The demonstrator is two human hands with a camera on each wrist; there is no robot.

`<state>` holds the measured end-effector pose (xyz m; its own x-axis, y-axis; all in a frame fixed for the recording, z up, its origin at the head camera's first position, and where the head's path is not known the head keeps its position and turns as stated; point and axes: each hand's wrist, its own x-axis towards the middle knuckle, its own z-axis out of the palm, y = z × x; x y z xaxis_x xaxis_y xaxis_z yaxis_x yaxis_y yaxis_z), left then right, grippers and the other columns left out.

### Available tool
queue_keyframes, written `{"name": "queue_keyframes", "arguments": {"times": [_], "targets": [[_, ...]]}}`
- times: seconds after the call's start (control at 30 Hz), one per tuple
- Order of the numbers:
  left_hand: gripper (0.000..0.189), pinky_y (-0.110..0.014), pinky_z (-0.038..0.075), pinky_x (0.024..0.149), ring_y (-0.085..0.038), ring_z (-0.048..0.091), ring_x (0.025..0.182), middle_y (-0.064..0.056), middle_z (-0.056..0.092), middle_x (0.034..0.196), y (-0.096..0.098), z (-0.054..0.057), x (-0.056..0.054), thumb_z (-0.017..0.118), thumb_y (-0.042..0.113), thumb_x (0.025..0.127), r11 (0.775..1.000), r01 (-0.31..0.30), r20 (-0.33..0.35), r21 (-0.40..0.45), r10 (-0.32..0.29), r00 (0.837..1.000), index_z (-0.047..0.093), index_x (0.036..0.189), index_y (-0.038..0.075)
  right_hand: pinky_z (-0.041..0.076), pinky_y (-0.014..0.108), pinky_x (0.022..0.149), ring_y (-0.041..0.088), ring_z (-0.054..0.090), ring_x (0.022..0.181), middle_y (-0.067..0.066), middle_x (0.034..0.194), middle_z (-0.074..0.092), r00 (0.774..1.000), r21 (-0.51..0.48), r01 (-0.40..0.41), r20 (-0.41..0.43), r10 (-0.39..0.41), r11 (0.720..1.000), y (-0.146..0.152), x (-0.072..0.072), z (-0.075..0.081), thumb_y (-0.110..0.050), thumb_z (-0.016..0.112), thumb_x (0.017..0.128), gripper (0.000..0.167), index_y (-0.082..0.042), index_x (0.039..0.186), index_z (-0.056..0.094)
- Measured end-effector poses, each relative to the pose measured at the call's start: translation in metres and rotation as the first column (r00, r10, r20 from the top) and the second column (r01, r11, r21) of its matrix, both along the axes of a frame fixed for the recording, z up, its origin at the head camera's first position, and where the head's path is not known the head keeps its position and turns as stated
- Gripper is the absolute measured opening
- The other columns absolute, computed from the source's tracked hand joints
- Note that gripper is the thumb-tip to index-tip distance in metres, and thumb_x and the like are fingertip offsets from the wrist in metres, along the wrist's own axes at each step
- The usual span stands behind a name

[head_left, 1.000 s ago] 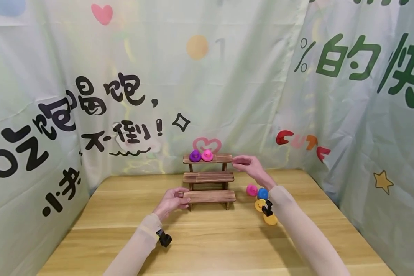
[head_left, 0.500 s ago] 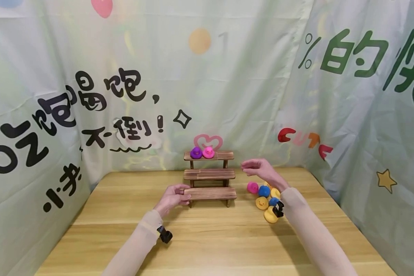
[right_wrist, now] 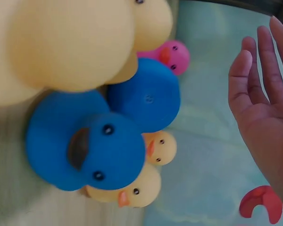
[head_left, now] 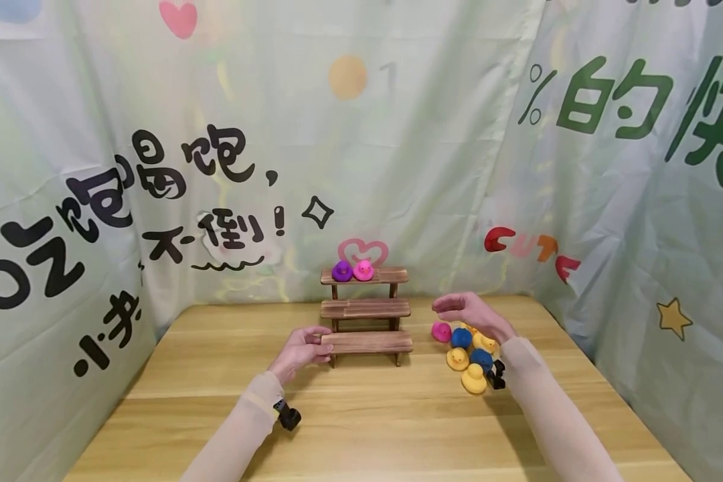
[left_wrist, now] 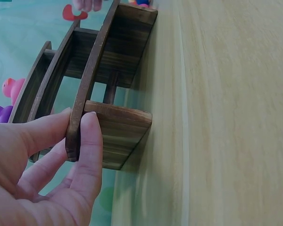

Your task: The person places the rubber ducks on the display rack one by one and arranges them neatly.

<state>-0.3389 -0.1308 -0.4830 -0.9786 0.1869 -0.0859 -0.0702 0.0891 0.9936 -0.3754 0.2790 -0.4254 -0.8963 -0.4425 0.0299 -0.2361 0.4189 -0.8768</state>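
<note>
In the head view, a three-step wooden display stand [head_left: 367, 343] stands at the back of the table. My left hand [head_left: 297, 353] pinches the left end of its lowest step between thumb and fingers; the left wrist view confirms this grip. A purple rubber duck [head_left: 342, 271] and a pink rubber duck [head_left: 363, 270] sit side by side on the top step's left half. Right of the stand, my right hand [head_left: 472, 314] hovers with nothing in it, fingers extended, above a cluster of rubber ducks. Among them are a magenta duck [head_left: 441, 331], a blue duck [head_left: 461, 338] and a yellow duck [head_left: 474, 379].
The wooden tabletop [head_left: 361, 428] stretches out in front of the stand. Printed curtain cloth [head_left: 434, 167] hangs behind and along both sides. Close to the right wrist camera are a blue duck [right_wrist: 85, 141] and a large blurred yellow duck [right_wrist: 70, 42].
My right hand has moved away from the top step, rightward and down, to above the duck cluster. More of the ducks show now. My left hand keeps its hold on the stand.
</note>
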Motion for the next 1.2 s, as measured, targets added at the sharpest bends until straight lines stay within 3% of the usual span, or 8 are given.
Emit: {"name": "queue_keyframes", "arguments": {"times": [0.17,0.3,0.53,0.8,1.0,1.2], "targets": [[0.044,-0.035,0.063,0.075,-0.017,0.067,0.077,-0.009,0.045,0.095,0.001,-0.001,0.001,0.066,-0.01,0.086,1.0,0.002,-0.001,0.0,-0.002,1.0,0.056,0.129,-0.008,0.053,0.045,0.1,0.039,0.057,0.12,0.024,0.13,0.06,1.0,0.08,0.007,-0.011,-0.007,0.997,0.005,0.0,-0.007,-0.011,0.063,0.096,0.033,0.001,0.126,0.061],[0.044,-0.034,0.063,0.075,-0.017,0.067,0.076,-0.01,0.045,0.095,0.002,0.0,0.001,0.067,-0.01,0.086,1.0,0.0,-0.002,0.004,0.0,1.0,0.056,0.129,-0.008,0.05,0.05,0.103,0.038,0.056,0.121,0.022,0.13,0.061,0.999,0.131,0.041,-0.015,-0.039,0.99,0.011,-0.002,-0.016,-0.011,0.064,0.095,0.03,-0.002,0.124,0.064],[0.046,-0.036,0.063,0.076,-0.017,0.066,0.078,-0.013,0.046,0.101,0.002,0.0,0.004,0.068,-0.009,0.085,1.0,-0.005,0.008,-0.003,0.005,1.0,0.056,0.129,-0.007,0.045,0.056,0.105,0.042,0.054,0.122,0.02,0.127,0.064,0.997,0.159,0.08,-0.007,-0.079,0.984,0.016,-0.003,-0.028,-0.011,0.068,0.092,0.035,0.003,0.124,0.063],[0.045,-0.035,0.063,0.075,-0.018,0.067,0.078,-0.013,0.046,0.1,0.002,-0.001,0.006,0.068,-0.008,0.086,1.0,-0.004,-0.001,-0.006,0.004,1.0,0.056,0.13,-0.006,0.054,0.05,0.095,0.039,0.06,0.113,0.023,0.121,0.066,0.996,0.221,0.032,-0.09,-0.013,0.975,0.019,-0.002,-0.033,-0.009,0.067,0.092,0.035,0.006,0.123,0.062],[0.046,-0.033,0.063,0.074,-0.017,0.066,0.077,-0.013,0.045,0.101,0.001,-0.002,0.004,0.068,-0.008,0.086,1.0,-0.014,-0.009,-0.012,0.014,1.0,0.056,0.13,-0.006,0.052,0.053,0.098,0.04,0.06,0.115,0.023,0.122,0.065,0.998,0.218,0.031,-0.068,-0.016,0.976,0.015,-0.006,-0.033,-0.009,0.068,0.091,0.037,0.005,0.124,0.062],[0.045,-0.033,0.063,0.074,-0.017,0.068,0.076,-0.013,0.045,0.1,0.0,-0.003,0.003,0.068,-0.008,0.086,1.0,-0.005,-0.009,-0.006,0.005,1.0,0.056,0.13,-0.007,0.055,0.048,0.093,0.037,0.062,0.11,0.023,0.117,0.067,0.997,0.217,0.029,-0.075,-0.013,0.976,0.012,-0.009,-0.036,-0.002,0.07,0.088,0.035,0.005,0.121,0.064]]}}
